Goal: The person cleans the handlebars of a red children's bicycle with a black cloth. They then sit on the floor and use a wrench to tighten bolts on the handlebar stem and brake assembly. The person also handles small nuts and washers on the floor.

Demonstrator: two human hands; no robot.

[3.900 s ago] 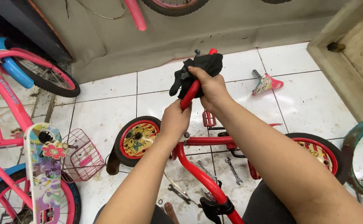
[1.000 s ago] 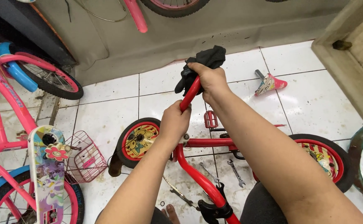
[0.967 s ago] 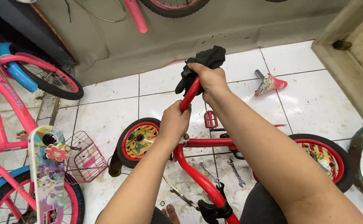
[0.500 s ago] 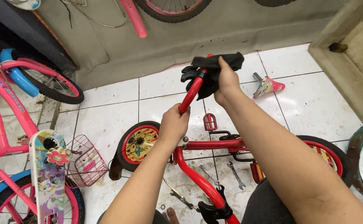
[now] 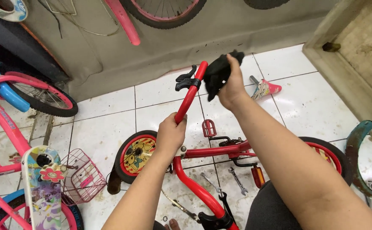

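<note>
Up above the white tiled floor (image 5: 101, 123), the left hand (image 5: 171, 134) has its grip closed round the red handlebar (image 5: 189, 99), while the right hand (image 5: 231, 84) clutches a black cloth (image 5: 217, 76) just beside the bar's upper end, near the black brake lever (image 5: 185, 80)

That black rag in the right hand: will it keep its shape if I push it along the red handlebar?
Probably not. The black rag bunches and droops in the right hand, so it looks floppy and light. It should wrap the red handlebar rather than slide stiffly, and may snag on the black brake lever.
</note>
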